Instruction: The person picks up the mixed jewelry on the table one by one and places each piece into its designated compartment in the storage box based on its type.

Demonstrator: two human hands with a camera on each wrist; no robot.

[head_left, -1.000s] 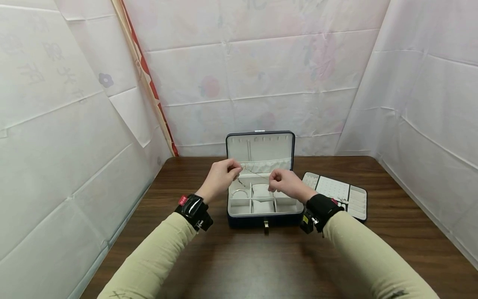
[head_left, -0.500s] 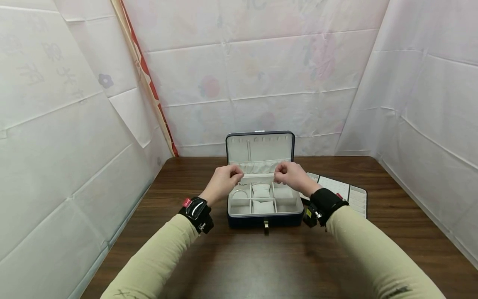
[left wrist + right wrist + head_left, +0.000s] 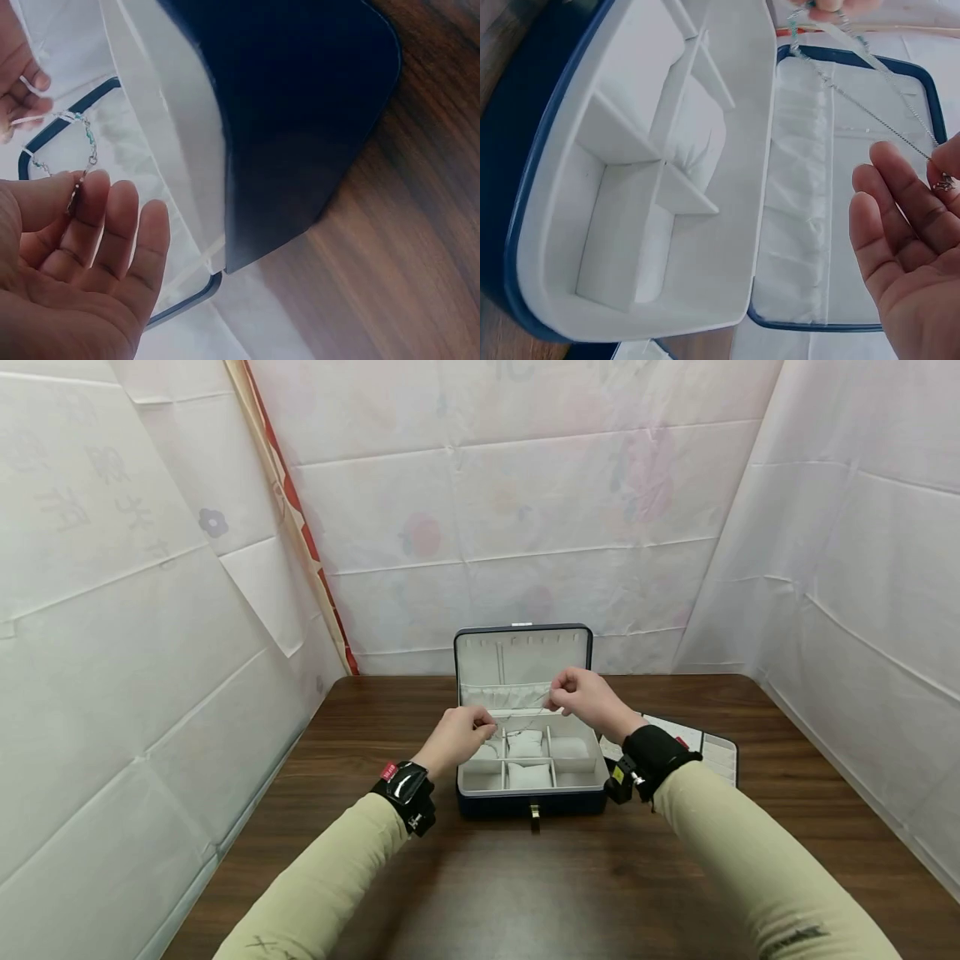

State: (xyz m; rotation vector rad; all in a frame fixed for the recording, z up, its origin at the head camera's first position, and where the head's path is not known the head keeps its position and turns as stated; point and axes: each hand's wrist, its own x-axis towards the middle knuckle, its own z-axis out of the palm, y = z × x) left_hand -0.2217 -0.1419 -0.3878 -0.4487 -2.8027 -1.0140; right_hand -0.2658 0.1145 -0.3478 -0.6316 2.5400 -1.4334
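A thin silvery necklace (image 3: 91,137) with small greenish beads stretches between my two hands over an open jewelry box (image 3: 491,804). My left hand (image 3: 456,737) pinches one end between thumb and forefinger, above the box's left side. Farther back and higher, my right hand (image 3: 590,700) pinches the other end near the raised lid (image 3: 543,662). In the right wrist view two strands run down to the right fingertips, where a small silver cluster shows. White cushions (image 3: 528,775) fill the box's middle compartments. A ring-shaped piece in the back left compartment is partly hidden by my left hand.
A white-lined jewelry tray (image 3: 718,756) lies right of the box, partly covered by my right wrist. The box stands on a dark wooden table (image 3: 517,885). White sheeting (image 3: 570,510) hangs behind and at both sides.
My right hand has moved up and to the right, toward the lid. My left hand has come down and slightly right. The necklace now slants between them.
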